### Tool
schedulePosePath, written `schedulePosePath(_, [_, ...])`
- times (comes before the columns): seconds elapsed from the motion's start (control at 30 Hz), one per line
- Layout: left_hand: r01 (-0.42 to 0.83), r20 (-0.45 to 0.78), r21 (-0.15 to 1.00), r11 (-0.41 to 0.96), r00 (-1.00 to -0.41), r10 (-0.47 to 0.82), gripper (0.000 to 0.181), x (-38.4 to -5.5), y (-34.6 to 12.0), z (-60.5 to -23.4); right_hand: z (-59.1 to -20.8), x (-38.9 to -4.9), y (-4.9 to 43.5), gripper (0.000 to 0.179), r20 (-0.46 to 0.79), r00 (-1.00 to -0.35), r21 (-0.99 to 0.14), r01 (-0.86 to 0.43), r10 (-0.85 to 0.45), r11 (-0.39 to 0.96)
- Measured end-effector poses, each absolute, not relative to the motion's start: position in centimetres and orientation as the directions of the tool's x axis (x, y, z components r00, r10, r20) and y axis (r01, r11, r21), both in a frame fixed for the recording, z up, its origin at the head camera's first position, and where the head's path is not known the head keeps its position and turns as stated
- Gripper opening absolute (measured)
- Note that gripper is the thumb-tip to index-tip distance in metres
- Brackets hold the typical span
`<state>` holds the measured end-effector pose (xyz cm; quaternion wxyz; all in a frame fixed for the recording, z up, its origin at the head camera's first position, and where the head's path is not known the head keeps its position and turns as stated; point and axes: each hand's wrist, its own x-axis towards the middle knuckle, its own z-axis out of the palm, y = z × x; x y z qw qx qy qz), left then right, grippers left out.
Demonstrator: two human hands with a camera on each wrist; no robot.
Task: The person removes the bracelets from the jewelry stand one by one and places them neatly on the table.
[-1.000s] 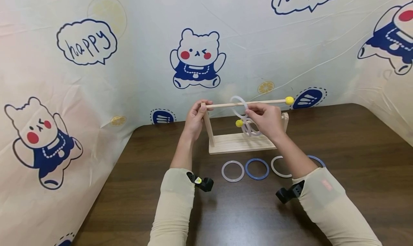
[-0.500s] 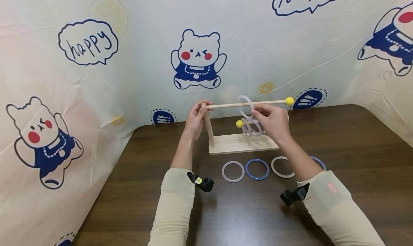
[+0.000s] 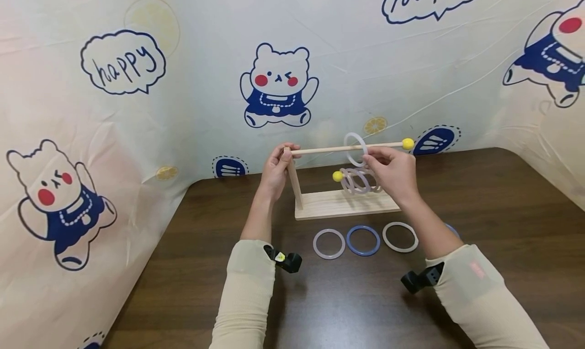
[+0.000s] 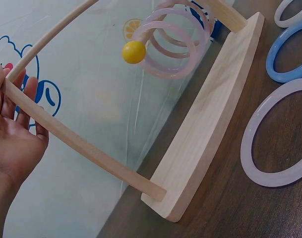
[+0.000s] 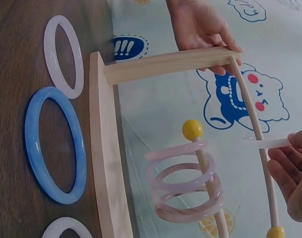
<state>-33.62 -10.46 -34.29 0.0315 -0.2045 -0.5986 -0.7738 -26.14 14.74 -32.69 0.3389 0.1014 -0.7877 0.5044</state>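
Note:
A wooden stand (image 3: 315,209) has two rods at different heights, each tipped with a yellow ball. My left hand (image 3: 275,171) grips the top of its left post (image 4: 81,146), where the upper rod (image 3: 320,150) joins. A whitish ring (image 3: 353,134) encircles the upper rod, and my right hand (image 3: 395,171) pinches its right side between thumb and fingers. In the right wrist view this ring shows almost edge-on. Several pale pinkish rings (image 5: 180,186) hang on the lower rod, behind its yellow ball (image 5: 192,130). My right hand hides the stand's right post in the head view.
In front of the stand, a pale lilac ring (image 3: 329,258), a blue ring (image 3: 363,254) and a white ring (image 3: 400,250) lie on the dark wooden table (image 3: 347,308). Another blue ring (image 3: 452,230) is mostly hidden by my right forearm. A printed cloth (image 3: 205,85) hangs behind.
My right hand has slid the whitish ring to the right along the upper rod, toward the yellow ball at its end. My left hand has stayed on the post.

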Motion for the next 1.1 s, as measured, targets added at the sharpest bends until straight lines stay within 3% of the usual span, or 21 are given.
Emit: schedulePosePath(1.1, [0.28,0.337,0.921,-0.272,-0.921,0.194,0.015,-33.6,-10.5,-34.2,-33.1,-25.4,17.8,0.017,0.59,-0.764,-0.769,-0.433,0.26,0.471])
